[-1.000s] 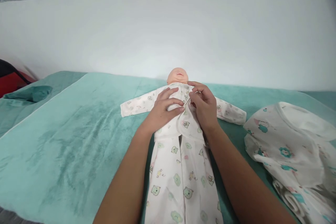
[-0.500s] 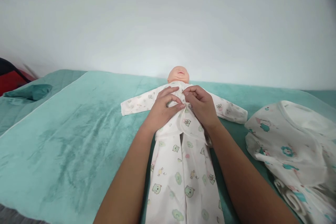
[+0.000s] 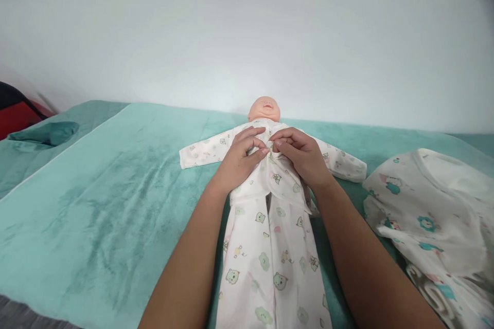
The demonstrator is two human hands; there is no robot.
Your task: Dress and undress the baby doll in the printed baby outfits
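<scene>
A baby doll (image 3: 264, 108) lies face up, wearing a white baby shirt (image 3: 262, 180) with small printed animals and matching trousers (image 3: 250, 267). Both shirt sleeves are spread out to the sides. On the chest, my left hand (image 3: 244, 157) pinches the shirt's front edge between thumb and index finger. Close beside it, my right hand (image 3: 303, 154) pinches the other side of the front opening, its thumb and index finger meeting at the cloth. Whether a fastener lies between the fingertips is too small to tell. Below the hands, the front hem parts slightly.
A teal plush cover (image 3: 116, 205) spreads over the bed. White printed baby clothes (image 3: 428, 205) lie piled at the right, with rolled fabric (image 3: 428, 288) beneath. Behind stands a white wall (image 3: 247, 36). A red and black object (image 3: 17, 115) is at the far left.
My right hand has shifted slightly to the right, its fingers now lower over the shirt opening. My left hand keeps its pinch on the cloth. The view has moved a little.
</scene>
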